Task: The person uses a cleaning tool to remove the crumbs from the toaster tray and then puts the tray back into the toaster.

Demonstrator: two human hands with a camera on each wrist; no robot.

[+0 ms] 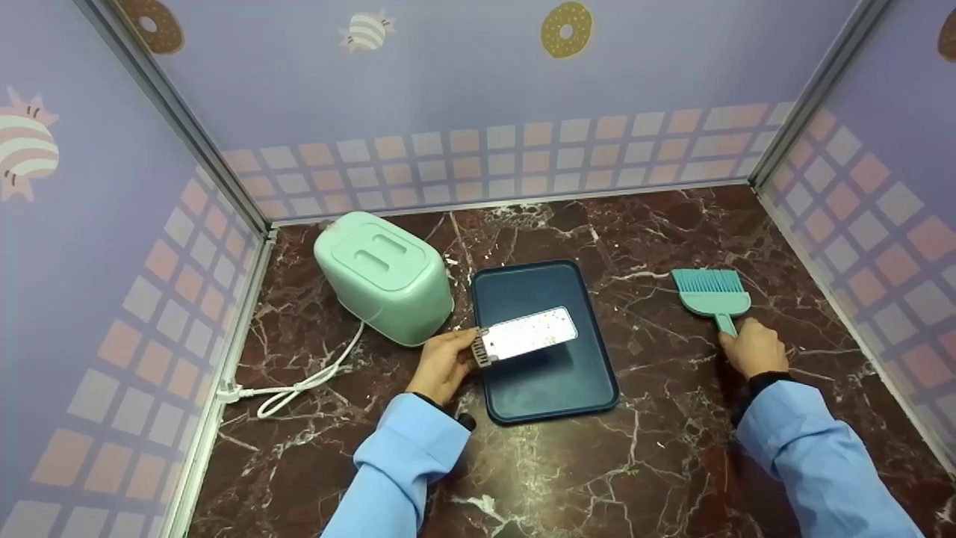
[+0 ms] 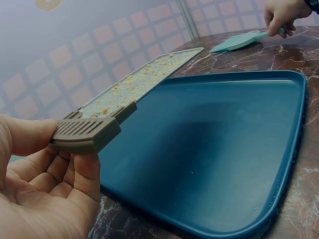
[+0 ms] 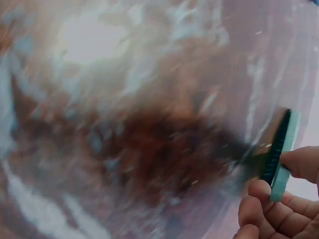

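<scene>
By its brown ridged end, my left hand pinches a toaster crumb tray between thumb and fingers. The crumb tray is a long flat metal plate, scattered with yellowish crumbs. It is held above a dark blue serving tray and casts a shadow there. Off to the right, my right hand grips the handle of a mint-green brush, whose bristles point toward the back wall. Part of the brush also shows between thumb and fingers in the right wrist view.
Left of the serving tray stands a mint-green toaster with a lid-like top. Its white cord runs to the left wall. Small crumbs dot the dark red marble tabletop near the toaster. Patterned walls enclose the back and sides.
</scene>
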